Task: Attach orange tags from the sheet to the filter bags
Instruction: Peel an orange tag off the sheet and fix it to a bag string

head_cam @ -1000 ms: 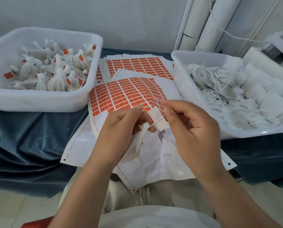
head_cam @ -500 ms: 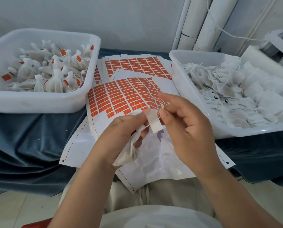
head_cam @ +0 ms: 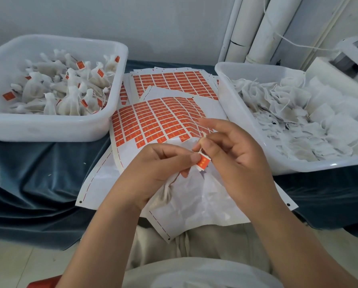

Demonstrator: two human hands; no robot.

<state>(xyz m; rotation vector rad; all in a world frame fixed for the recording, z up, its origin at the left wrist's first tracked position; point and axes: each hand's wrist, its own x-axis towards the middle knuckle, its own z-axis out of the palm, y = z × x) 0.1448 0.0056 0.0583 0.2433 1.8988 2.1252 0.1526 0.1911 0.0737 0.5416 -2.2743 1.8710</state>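
Fingers (head_cam: 191, 157) of left hand (head_cam: 153, 169) pinch orange tag (head_cam: 203, 163), right hand (head_cam: 236, 154) pinches string (head_cam: 201, 144) | tag tilted, face up | blue-draped bench (head_cam: 38, 173)

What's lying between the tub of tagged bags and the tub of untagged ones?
Overlapping sheets of orange tags, lying on the blue cloth, fill that gap; the head view shows it.

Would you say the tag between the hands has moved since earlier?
Yes: the tag has shifted slightly toward the person, clear of the orange rows.
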